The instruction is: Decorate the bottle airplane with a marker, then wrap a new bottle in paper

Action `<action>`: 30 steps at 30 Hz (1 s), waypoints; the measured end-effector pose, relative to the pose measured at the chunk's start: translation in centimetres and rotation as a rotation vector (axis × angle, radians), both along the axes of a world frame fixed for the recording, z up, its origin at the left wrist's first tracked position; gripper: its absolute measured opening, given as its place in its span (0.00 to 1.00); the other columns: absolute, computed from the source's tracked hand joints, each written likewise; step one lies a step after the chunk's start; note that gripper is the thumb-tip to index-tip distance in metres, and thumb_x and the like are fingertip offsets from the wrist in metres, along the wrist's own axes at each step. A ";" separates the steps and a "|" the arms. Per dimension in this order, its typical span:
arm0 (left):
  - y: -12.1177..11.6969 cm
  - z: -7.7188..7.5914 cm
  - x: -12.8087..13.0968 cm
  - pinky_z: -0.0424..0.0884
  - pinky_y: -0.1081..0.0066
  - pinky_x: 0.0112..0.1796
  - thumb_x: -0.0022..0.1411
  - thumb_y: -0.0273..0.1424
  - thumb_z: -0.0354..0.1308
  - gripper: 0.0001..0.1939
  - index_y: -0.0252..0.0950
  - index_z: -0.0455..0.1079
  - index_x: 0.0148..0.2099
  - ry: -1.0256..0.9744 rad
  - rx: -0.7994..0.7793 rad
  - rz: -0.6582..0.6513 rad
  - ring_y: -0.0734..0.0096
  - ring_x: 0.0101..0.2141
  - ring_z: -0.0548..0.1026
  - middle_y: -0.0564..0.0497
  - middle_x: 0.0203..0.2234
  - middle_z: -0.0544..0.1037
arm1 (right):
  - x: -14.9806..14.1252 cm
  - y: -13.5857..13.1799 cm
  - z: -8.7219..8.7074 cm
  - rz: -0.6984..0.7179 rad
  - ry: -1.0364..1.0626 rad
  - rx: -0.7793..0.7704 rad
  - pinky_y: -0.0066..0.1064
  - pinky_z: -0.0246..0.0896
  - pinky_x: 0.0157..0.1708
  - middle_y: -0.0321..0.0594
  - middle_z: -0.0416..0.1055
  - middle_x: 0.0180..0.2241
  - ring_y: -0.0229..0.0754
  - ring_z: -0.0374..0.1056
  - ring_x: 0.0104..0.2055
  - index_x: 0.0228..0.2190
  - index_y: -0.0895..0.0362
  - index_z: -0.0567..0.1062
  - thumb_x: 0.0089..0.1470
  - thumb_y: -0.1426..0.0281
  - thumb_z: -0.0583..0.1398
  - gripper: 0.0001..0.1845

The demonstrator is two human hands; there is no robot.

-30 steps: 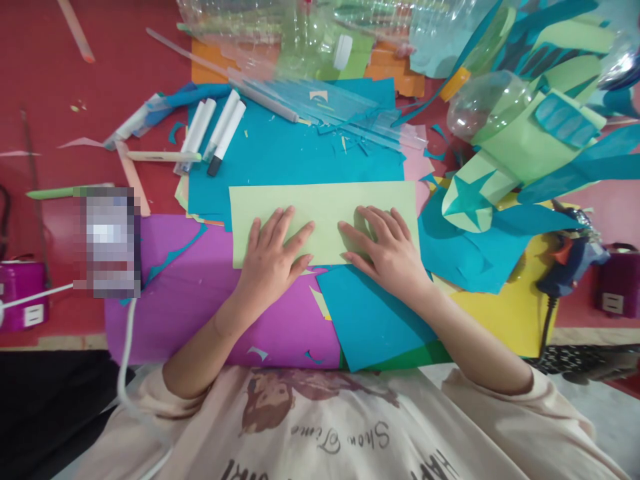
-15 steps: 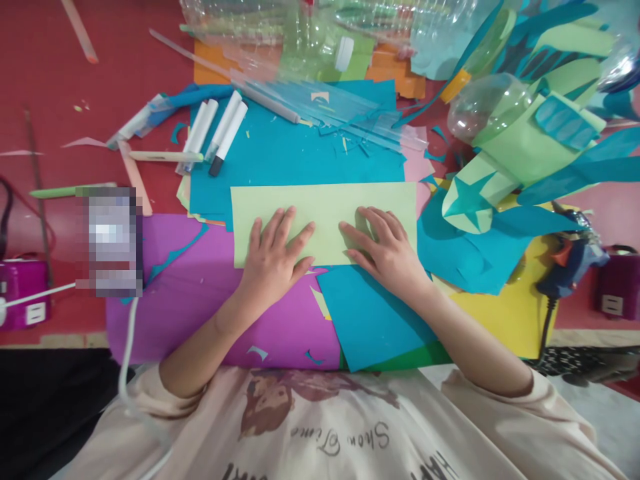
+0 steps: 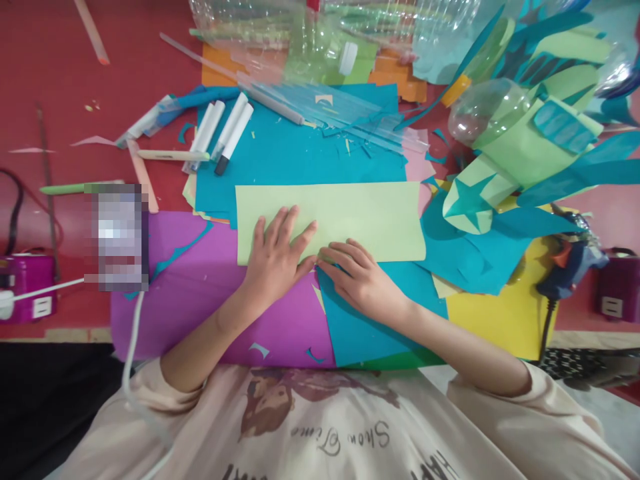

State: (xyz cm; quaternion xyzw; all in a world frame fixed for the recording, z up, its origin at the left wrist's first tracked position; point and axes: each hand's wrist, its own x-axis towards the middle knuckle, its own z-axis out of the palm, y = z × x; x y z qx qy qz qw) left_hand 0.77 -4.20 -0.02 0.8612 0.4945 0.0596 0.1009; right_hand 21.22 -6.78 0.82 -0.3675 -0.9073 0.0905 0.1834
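Note:
A light green paper rectangle [image 3: 360, 213] lies flat across a teal sheet [image 3: 300, 157] and a purple sheet [image 3: 200, 293]. My left hand [image 3: 277, 257] rests flat on the green paper's lower left part, fingers spread. My right hand [image 3: 360, 280] lies at the paper's near edge, just right of the left hand, fingers bent with their tips on that edge. Whether it pinches the edge I cannot make out. A second teal sheet [image 3: 370, 327] lies under the right wrist.
White markers [image 3: 225, 133] lie at the back left beside paper strips. Clear plastic bottles [image 3: 480, 110] and cut green and teal shapes [image 3: 525, 153] crowd the back right. A glue gun [image 3: 570, 263] rests on yellow paper [image 3: 490, 320]. Purple power sockets [image 3: 25, 293] and a white cable [image 3: 130, 360] sit left.
My right hand has slid left and toward me, from the middle of the green paper to its near edge. The left hand has stayed put.

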 end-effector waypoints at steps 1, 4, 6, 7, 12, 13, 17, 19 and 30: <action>0.0 0.0 0.0 0.53 0.38 0.60 0.69 0.39 0.48 0.26 0.37 0.59 0.66 0.000 -0.001 0.000 0.41 0.66 0.56 0.32 0.66 0.56 | -0.1 -0.1 0.1 0.000 -0.013 0.004 0.47 0.68 0.55 0.51 0.76 0.49 0.50 0.70 0.54 0.47 0.62 0.75 0.62 0.76 0.51 0.17; 0.0 -0.1 0.0 0.53 0.38 0.60 0.69 0.40 0.49 0.26 0.37 0.59 0.66 0.005 0.014 -0.007 0.41 0.65 0.56 0.32 0.66 0.56 | -0.1 -0.2 0.4 0.004 -0.049 0.026 0.46 0.68 0.54 0.50 0.75 0.50 0.50 0.70 0.54 0.48 0.62 0.75 0.62 0.76 0.51 0.17; 0.0 -0.1 -0.1 0.54 0.39 0.60 0.69 0.41 0.49 0.27 0.37 0.59 0.66 0.014 0.034 -0.014 0.41 0.65 0.57 0.31 0.66 0.56 | 0.1 -0.1 0.7 0.010 -0.075 0.034 0.44 0.68 0.54 0.50 0.75 0.50 0.49 0.70 0.54 0.47 0.63 0.75 0.61 0.75 0.52 0.17; 0.0 -0.2 -0.1 0.54 0.39 0.60 0.69 0.41 0.49 0.27 0.37 0.59 0.66 0.015 0.039 -0.015 0.41 0.65 0.57 0.31 0.66 0.56 | 0.2 -0.1 0.9 0.009 -0.091 0.032 0.44 0.68 0.53 0.49 0.75 0.50 0.49 0.70 0.53 0.47 0.63 0.75 0.61 0.75 0.52 0.16; 0.0 -0.2 -0.2 0.54 0.39 0.60 0.69 0.43 0.49 0.27 0.37 0.59 0.65 0.009 0.030 -0.018 0.42 0.65 0.57 0.31 0.66 0.56 | 1.3 -0.7 2.2 -0.082 -0.178 0.018 0.42 0.67 0.50 0.48 0.76 0.49 0.48 0.71 0.50 0.44 0.61 0.76 0.60 0.75 0.52 0.15; 0.1 -0.2 -0.2 0.54 0.39 0.60 0.69 0.43 0.48 0.27 0.37 0.59 0.65 0.011 0.034 -0.022 0.41 0.65 0.57 0.31 0.66 0.56 | 1.7 -0.9 2.4 -0.108 -0.202 0.016 0.42 0.66 0.50 0.47 0.76 0.49 0.48 0.71 0.50 0.45 0.61 0.76 0.60 0.75 0.52 0.16; 0.1 -0.5 -0.3 0.54 0.38 0.60 0.69 0.44 0.47 0.28 0.37 0.58 0.66 -0.001 0.043 -0.034 0.41 0.65 0.57 0.31 0.66 0.56 | 4.4 -2.1 2.9 -0.188 -0.278 0.030 0.44 0.66 0.49 0.49 0.77 0.48 0.50 0.71 0.49 0.43 0.61 0.76 0.60 0.75 0.52 0.15; 0.1 -0.6 -0.4 0.54 0.39 0.60 0.69 0.44 0.47 0.28 0.38 0.58 0.66 -0.015 0.035 -0.029 0.42 0.65 0.56 0.32 0.66 0.56 | 5.9 -2.7 3.1 -0.245 -0.306 0.035 0.45 0.66 0.49 0.49 0.76 0.47 0.51 0.71 0.48 0.43 0.61 0.76 0.60 0.74 0.52 0.14; 0.1 -0.8 -0.5 0.54 0.40 0.61 0.69 0.44 0.48 0.28 0.38 0.58 0.65 -0.025 0.067 -0.025 0.42 0.65 0.58 0.33 0.65 0.57 | 8.1 -4.8 2.5 -0.418 -0.231 0.103 0.42 0.69 0.39 0.52 0.75 0.45 0.52 0.72 0.43 0.47 0.59 0.72 0.59 0.70 0.58 0.14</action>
